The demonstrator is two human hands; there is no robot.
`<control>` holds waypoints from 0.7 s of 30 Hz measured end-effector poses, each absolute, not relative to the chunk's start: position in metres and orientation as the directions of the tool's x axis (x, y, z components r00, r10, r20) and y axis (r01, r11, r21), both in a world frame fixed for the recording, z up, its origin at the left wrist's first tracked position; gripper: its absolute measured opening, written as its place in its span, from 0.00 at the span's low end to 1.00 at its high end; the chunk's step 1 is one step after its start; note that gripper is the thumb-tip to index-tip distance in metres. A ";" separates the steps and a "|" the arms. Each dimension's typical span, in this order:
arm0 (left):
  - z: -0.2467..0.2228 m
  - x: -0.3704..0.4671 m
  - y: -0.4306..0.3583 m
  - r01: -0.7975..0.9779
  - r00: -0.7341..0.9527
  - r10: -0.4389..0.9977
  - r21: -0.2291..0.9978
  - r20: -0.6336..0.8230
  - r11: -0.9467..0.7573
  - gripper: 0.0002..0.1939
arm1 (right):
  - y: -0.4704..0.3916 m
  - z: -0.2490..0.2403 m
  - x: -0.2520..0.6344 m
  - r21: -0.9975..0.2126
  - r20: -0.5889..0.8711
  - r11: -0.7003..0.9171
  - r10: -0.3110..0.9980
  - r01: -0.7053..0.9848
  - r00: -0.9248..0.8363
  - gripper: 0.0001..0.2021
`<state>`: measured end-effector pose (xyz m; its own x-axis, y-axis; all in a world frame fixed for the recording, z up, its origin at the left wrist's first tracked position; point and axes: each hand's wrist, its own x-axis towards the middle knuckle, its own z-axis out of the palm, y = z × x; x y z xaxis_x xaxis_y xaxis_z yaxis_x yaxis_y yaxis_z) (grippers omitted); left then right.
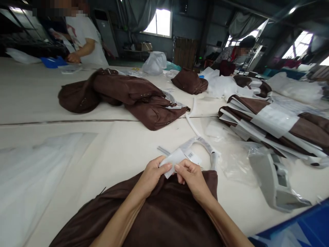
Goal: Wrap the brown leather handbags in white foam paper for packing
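Note:
A large dark brown bag (169, 216) lies right in front of me, below both hands. Its handle (203, 141), wrapped in white material, loops up beyond it. My left hand (154, 171) pinches a small white tag (175, 160) between thumb and fingers. Close beside it, my right hand (189, 173) has its fingertips pressed together at the tag's lower right edge; what they grip there is too small to make out. Behind my right hand shows a white label (193, 157) with a printed barcode.
Several brown bags (128, 90) lie across the table (110, 147). At right are stacked wrapped bags (280, 120), clear plastic (236, 164) and a grey tape dispenser (272, 181). White sheeting (38, 185) covers the left side. Two people (86, 41) stand across the table.

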<state>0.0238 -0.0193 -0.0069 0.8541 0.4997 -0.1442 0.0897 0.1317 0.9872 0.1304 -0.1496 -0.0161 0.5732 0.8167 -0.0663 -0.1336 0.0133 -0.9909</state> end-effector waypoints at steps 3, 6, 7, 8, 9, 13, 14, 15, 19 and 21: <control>-0.006 0.023 -0.020 0.099 0.856 0.494 0.986 -0.153 0.135 0.19 | -0.146 -0.021 0.128 -0.987 -0.123 -0.031 0.788 -0.161 0.603 0.21; -0.003 0.023 -0.021 0.117 0.853 0.489 0.980 -0.181 0.160 0.19 | -0.144 -0.024 0.127 -0.977 -0.169 -0.054 0.781 -0.204 0.601 0.23; -0.003 0.023 -0.022 0.115 0.854 0.486 0.978 -0.186 0.172 0.18 | -0.143 -0.024 0.127 -0.975 -0.174 -0.054 0.785 -0.214 0.594 0.23; -0.003 0.023 -0.022 0.108 0.857 0.481 0.977 -0.185 0.182 0.18 | -0.142 -0.025 0.128 -0.974 -0.174 -0.049 0.790 -0.222 0.588 0.23; -0.003 0.023 -0.021 0.098 0.861 0.477 0.978 -0.176 0.183 0.19 | -0.141 -0.025 0.127 -0.973 -0.171 -0.043 0.794 -0.228 0.584 0.22; -0.011 0.024 -0.017 0.128 0.853 0.505 0.990 -0.136 0.050 0.23 | -0.136 -0.027 0.126 -0.968 -0.158 -0.008 0.799 -0.252 0.580 0.25; -0.013 0.025 -0.016 0.153 0.841 0.523 0.988 -0.137 0.012 0.24 | -0.134 -0.029 0.126 -0.967 -0.148 0.006 0.800 -0.254 0.581 0.26; -0.015 0.026 -0.015 0.159 0.830 0.541 0.987 -0.133 -0.002 0.25 | -0.133 -0.031 0.127 -0.967 -0.133 0.022 0.807 -0.254 0.576 0.26; -0.018 0.030 -0.015 0.103 0.801 0.581 0.990 -0.142 0.099 0.26 | -0.128 -0.047 0.133 -0.956 -0.095 0.059 0.863 -0.287 0.495 0.28; -0.019 0.030 -0.016 0.069 0.802 0.577 0.983 -0.156 0.169 0.27 | -0.123 -0.056 0.135 -0.942 -0.110 0.059 0.876 -0.331 0.469 0.30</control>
<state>0.0295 -0.0158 -0.0191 0.8020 0.5766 -0.1558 0.0694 0.1692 0.9831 0.1354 -0.1234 -0.0558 0.4688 0.8764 -0.1102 -0.3309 0.0585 -0.9419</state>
